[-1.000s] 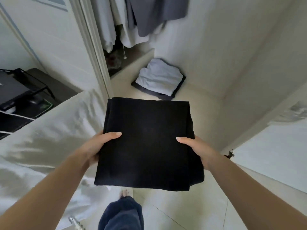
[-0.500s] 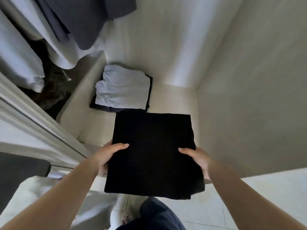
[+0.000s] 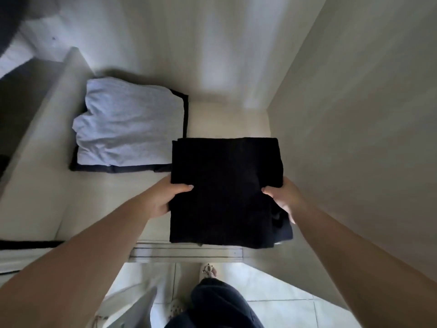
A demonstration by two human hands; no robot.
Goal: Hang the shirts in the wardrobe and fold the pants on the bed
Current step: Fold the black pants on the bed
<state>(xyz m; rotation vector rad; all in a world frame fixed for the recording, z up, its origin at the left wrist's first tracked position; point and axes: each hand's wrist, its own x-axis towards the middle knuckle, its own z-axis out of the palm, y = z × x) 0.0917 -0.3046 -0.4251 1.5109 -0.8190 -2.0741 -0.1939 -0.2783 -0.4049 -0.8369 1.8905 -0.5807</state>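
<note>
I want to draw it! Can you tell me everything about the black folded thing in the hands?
The black folded pants form a thick, neat, near-square bundle of dark, soft-looking fabric, layers showing at the right edge. The left hand and right hand grip its sides, thumbs on top. It is held flat over the wardrobe shelf, beside a folded pale garment.

Both arms stretched fwd, forearms bare. Left hand (image 3: 163, 200) grips from the left edge, thumb on top. Right hand (image 3: 285, 200) grips opp. side, thumb over, fingers tucked under.
</note>
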